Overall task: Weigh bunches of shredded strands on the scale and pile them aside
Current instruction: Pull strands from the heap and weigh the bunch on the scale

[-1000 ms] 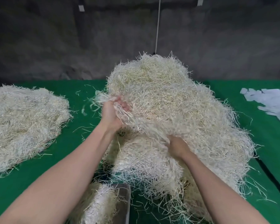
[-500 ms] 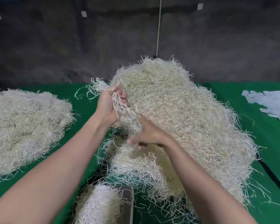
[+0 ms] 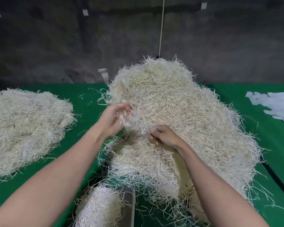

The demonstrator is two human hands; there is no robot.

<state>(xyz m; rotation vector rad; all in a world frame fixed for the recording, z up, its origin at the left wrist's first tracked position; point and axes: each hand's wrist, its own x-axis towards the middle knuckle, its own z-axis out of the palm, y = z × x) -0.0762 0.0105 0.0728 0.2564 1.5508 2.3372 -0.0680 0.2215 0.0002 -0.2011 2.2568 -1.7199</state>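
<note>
A big heap of pale shredded strands (image 3: pixel 179 115) fills the middle of the green table. My left hand (image 3: pixel 112 119) holds a small blurred bunch of strands (image 3: pixel 131 118) lifted off the heap's left side. My right hand (image 3: pixel 165 135) pinches the lower end of that same bunch against the heap. At the bottom edge a metal scale pan (image 3: pixel 128 205) carries a small bunch of whiter strands (image 3: pixel 98 208).
A flatter pile of strands (image 3: pixel 23 126) lies on the left of the green table (image 3: pixel 82 102). White paper pieces (image 3: pixel 277 105) lie at the far right. A dark wall and a thin hanging cord (image 3: pixel 161 27) stand behind.
My right hand came out of the heap and rose to the bunch in my left hand. Both hands now hold the bunch, which has shifted slightly right and is blurred.
</note>
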